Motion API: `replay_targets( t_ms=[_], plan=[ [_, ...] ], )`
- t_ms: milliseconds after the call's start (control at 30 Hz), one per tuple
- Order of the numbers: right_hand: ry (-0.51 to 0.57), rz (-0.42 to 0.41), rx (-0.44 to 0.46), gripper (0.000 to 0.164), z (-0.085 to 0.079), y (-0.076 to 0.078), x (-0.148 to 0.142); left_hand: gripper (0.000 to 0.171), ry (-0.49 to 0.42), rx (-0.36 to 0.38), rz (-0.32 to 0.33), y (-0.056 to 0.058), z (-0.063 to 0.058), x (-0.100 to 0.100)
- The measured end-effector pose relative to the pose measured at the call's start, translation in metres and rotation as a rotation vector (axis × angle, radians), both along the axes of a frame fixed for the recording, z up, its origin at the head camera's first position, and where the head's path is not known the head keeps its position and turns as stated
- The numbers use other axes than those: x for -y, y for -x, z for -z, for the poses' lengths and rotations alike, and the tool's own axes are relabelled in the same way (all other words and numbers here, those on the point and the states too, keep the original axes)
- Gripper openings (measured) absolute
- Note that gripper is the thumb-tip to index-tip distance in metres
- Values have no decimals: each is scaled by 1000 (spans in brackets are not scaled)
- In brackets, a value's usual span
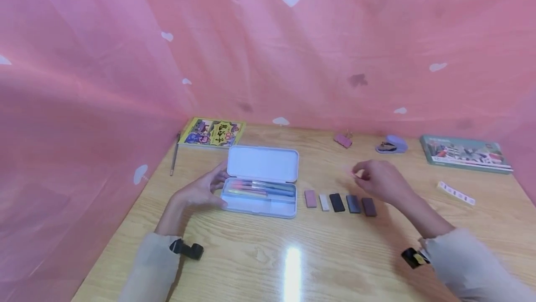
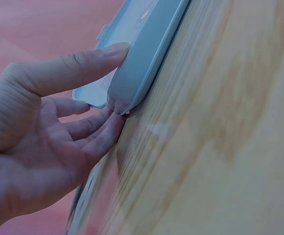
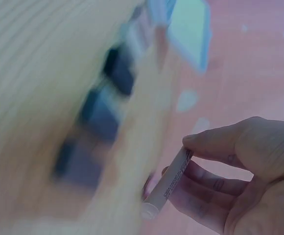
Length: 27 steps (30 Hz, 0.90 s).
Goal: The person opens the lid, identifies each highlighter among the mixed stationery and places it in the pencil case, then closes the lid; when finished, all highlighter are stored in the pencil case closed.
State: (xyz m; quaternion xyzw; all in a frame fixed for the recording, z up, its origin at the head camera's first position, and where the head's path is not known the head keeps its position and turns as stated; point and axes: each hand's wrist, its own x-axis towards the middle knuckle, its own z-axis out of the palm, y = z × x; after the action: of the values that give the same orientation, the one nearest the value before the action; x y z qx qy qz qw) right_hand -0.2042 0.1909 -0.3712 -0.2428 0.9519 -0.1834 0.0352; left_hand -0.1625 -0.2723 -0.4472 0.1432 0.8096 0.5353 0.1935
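Observation:
My left hand (image 1: pixel 205 189) grips the left end of a pale blue pencil case (image 1: pixel 248 206). Its thumb lies on the case's side and its fingertips touch the lower corner, as the left wrist view shows. The case's lid (image 1: pixel 263 163) stands raised, and several pens (image 1: pixel 261 187) lie inside. My right hand (image 1: pixel 381 180) is above the table, right of the case. Between thumb and fingers it pinches a slim pale marker (image 3: pixel 167 184) with small print on its barrel. Below that hand, a row of several small erasers runs from a pink one (image 1: pixel 310 198) to a dark purple one (image 1: pixel 369 207).
At the back left lies a yellow comic book (image 1: pixel 211 133), beside a pencil (image 1: pixel 174 155). Toward the back right are a pink binder clip (image 1: pixel 343 140), a purple stapler (image 1: pixel 392 144) and a green flat box (image 1: pixel 466 154). A white strip (image 1: pixel 456 193) lies before the box.

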Motion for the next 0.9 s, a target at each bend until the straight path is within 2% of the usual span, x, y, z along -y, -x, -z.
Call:
replay_targets(
  t_ms=[200,300,433,633,900],
  plan=[
    [50,-116,-14,17,-5,4,68,124,-11,51,-18,0,1,-3],
    [72,-165,-1,17,-7,1,99,126,-3,48,-25,2,1,-4],
    [75,-186,14,17,-6,-5,131,128,1,36,-17,3,1,-3],
    [89,-230,13,15,1,-15,162,126,-9,36,-15,2,2,-1],
    [133,-264,28,16,27,-18,181,126,-9,61,-31,1,3,2]
  ],
)
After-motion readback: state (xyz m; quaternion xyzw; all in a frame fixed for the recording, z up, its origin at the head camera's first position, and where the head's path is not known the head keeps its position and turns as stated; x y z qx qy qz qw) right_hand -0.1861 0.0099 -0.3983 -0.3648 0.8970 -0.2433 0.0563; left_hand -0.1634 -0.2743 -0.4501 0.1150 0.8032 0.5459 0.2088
